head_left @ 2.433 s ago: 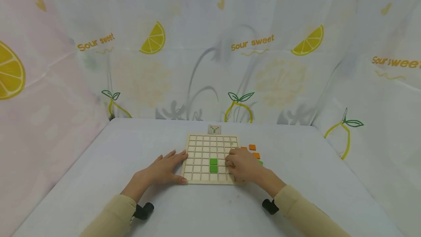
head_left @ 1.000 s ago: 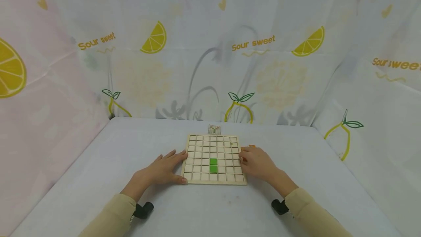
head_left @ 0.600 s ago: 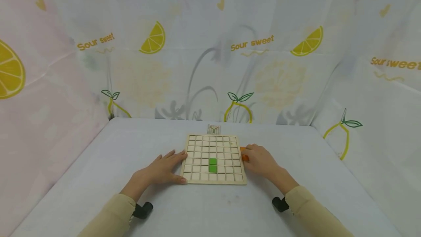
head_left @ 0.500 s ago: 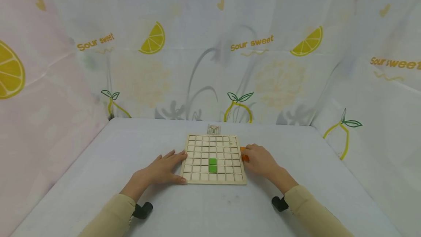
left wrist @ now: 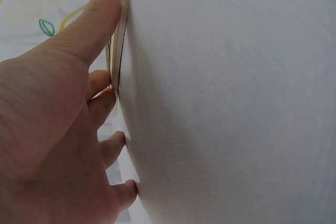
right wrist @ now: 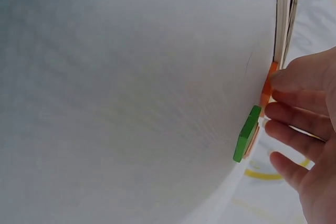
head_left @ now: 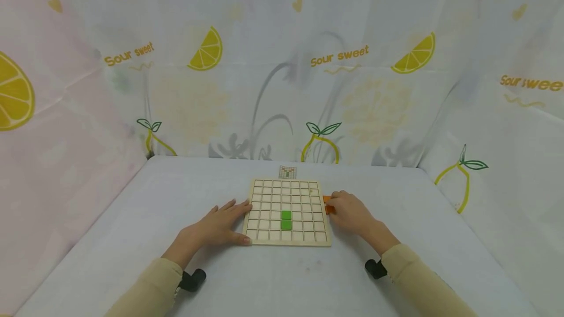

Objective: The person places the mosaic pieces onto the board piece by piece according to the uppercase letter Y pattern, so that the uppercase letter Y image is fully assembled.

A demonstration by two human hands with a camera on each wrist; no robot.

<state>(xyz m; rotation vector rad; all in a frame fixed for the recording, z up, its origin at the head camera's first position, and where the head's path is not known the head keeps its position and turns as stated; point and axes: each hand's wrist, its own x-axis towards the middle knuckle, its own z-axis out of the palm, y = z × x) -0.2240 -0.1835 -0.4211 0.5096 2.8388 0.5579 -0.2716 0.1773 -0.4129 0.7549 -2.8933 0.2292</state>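
The wooden grid board (head_left: pixel 263 225) lies flat on the table, with two green square tiles (head_left: pixel 286 219) in adjoining cells of one column. My left hand (head_left: pixel 216 227) rests at its left edge, fingers spread, the thumb at the near corner. Just off the right edge, my right hand (head_left: pixel 352 213) pinches an orange tile (right wrist: pixel 266 96) between thumb and fingertips, its other fingers loosely bent. A second orange tile (head_left: pixel 327 198) peeks out beside the board. In the right wrist view a loose green tile (right wrist: pixel 247 136) lies by the fingers, hidden from the head view.
A small printed card (head_left: pixel 288 172) with a grid pattern lies behind the board. The table has a white cloth (head_left: pixel 282 278), and a lemon-print curtain (head_left: pixel 246 111) closes off the back and sides.
My right hand has moved right, from over the board's right columns to the loose tiles beside it, and now covers most of them. The left hand and the green tiles on the board have stayed put.
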